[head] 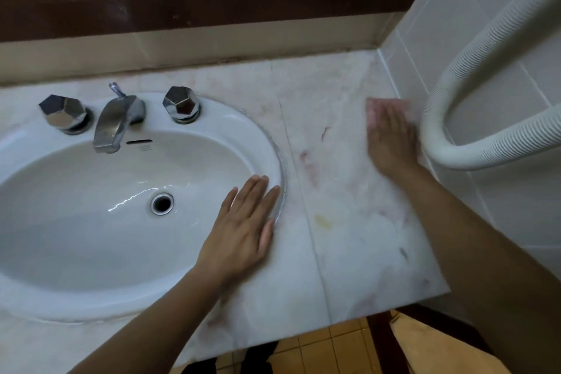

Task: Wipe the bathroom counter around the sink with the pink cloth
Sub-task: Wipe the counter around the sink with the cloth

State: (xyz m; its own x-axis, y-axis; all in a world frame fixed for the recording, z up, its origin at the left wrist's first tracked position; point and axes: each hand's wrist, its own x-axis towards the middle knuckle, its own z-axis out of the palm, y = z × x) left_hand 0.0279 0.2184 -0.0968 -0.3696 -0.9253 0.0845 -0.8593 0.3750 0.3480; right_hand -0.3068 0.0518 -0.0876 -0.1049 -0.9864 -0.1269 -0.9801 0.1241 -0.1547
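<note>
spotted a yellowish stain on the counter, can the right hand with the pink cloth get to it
Probably yes: the yellowish stain lies on bare counter, nothing between it and the right hand pressing the pink cloth.

1. The left hand (pixel 243 222) sits just below the centre of the frame, palm down, with its fingers straight, close together and pointing up and slightly right. The thumb lies along its right side.
2. The bare left forearm (pixel 158 322) runs diagonally up from the lower left edge to the wrist.
3. The right hand (pixel 391 136) is right of centre and above the middle, blurred, palm down. Its straight fingers point up the frame and press on the pink cloth (pixel 372 109).
4. The bare right forearm (pixel 473 237) rises leftward from the lower right corner.
5. The hands are well apart, with the right one higher in the frame.
</note>
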